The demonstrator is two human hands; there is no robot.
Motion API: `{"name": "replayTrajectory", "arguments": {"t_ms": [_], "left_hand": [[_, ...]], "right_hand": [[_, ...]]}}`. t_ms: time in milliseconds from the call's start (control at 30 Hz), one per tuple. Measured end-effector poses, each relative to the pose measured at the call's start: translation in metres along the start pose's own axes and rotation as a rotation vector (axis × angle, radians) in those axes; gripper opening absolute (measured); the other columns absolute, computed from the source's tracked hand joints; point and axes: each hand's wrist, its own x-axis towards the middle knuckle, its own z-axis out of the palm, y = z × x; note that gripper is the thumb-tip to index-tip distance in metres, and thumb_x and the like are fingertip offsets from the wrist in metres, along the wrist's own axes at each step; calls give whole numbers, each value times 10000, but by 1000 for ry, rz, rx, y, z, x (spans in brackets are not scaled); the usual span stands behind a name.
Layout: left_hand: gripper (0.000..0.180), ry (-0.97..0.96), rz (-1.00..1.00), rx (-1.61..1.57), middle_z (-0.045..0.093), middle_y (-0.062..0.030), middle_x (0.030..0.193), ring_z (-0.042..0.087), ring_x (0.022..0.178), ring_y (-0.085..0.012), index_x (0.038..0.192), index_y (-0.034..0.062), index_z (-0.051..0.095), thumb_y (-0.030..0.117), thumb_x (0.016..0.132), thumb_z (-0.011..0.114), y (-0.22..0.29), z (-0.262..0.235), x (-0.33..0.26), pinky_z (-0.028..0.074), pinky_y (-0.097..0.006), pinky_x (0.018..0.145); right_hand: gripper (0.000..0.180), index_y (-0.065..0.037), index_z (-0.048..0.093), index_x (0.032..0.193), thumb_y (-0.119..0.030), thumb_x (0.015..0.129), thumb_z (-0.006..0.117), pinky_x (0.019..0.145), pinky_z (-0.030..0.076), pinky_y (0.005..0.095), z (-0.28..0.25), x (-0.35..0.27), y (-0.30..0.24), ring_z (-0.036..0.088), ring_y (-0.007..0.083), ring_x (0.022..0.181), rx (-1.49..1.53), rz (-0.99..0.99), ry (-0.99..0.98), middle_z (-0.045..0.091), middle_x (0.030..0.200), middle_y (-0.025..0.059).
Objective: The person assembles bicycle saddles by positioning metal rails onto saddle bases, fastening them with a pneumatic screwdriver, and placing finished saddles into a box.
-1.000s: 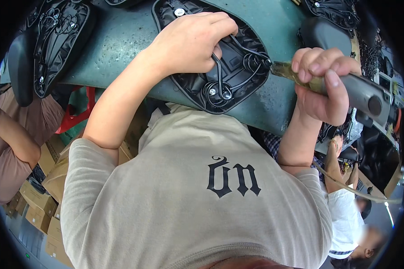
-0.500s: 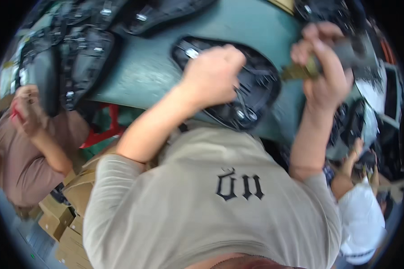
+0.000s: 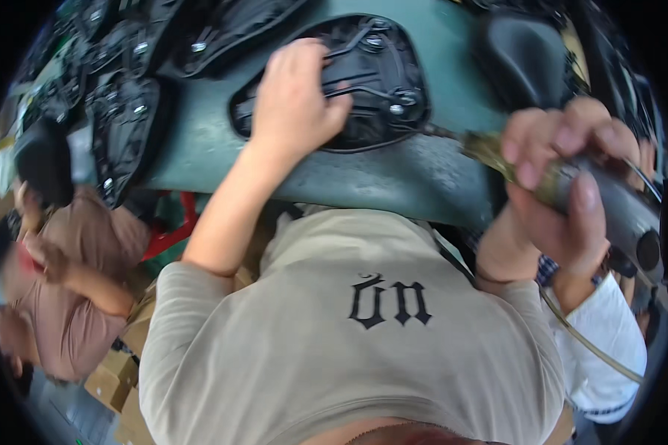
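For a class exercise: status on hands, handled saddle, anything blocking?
Left hand on upturned bicycle saddle. Right hand gripping power driver, bit near saddle's edge, contact unclear. Another saddle beyond driver, not in between.

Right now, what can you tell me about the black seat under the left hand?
The black seat lies underside up on a green tabletop, narrow end leftward. Its shell looks like plastic, edged in leathery covering; bent dark rods run along it to bright fasteners at the wide end. The left hand lies over its narrower part. Blur hides whether the tool tip touches it.
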Motion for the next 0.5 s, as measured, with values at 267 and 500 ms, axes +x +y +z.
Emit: {"name": "replayTrajectory", "arguments": {"t_ms": [267,500], "left_hand": [[428,-20,-64,-43,634,-173,1122,602,1089,-382,1118,1,561,43,730,737,8,17,3,506,-451,957],[427,34,-26,-7,617,-182,1041,599,1046,-389,1048,6,569,4,648,719,0,-1,-2,496,-464,954]], "right_hand": [[454,11,463,1358,-88,924,551,652,518,430,4,7,23,588,221,668,-110,-22,-77,545,1104,227],[436,-42,508,1311,-66,897,642,685,505,406,40,7,51,593,226,724,-141,131,78,531,1106,187]]}}
